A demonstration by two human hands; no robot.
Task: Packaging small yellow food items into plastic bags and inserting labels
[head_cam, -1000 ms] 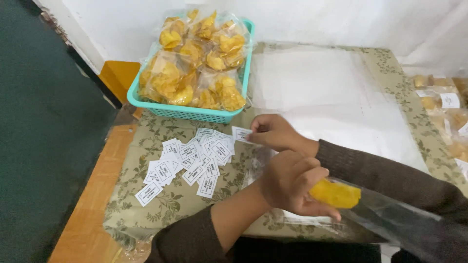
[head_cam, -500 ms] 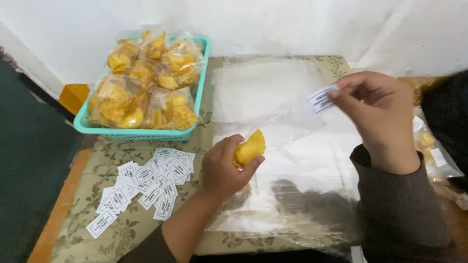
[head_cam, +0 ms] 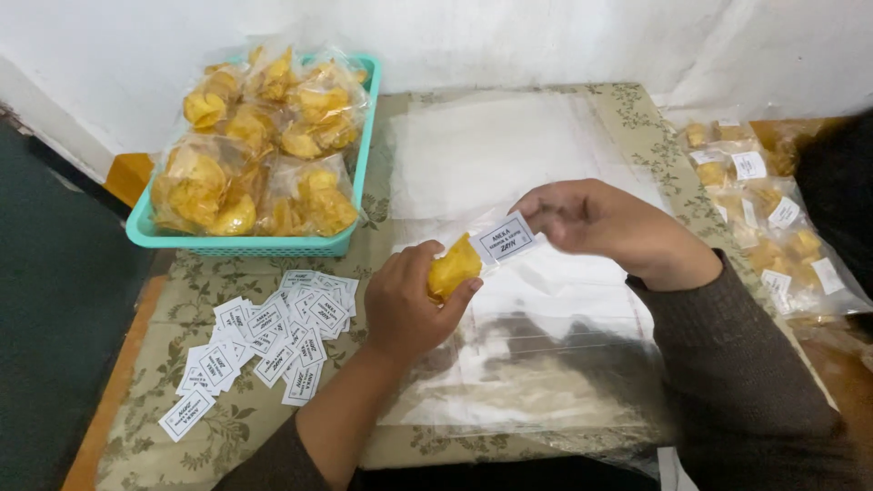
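The left hand (head_cam: 411, 300) gripped a yellow snack piece in clear plastic (head_cam: 453, 267), while the right hand (head_cam: 596, 220), now nearer, pinched a small white paper label (head_cam: 503, 240).

White label (head_cam: 503, 238) above clear bag (head_cam: 509, 273); loose labels (head_cam: 259, 341) left.

White wall (head_cam: 546, 36), dark green floor (head_cam: 55, 273), table (head_cam: 218, 436) with floral cloth.
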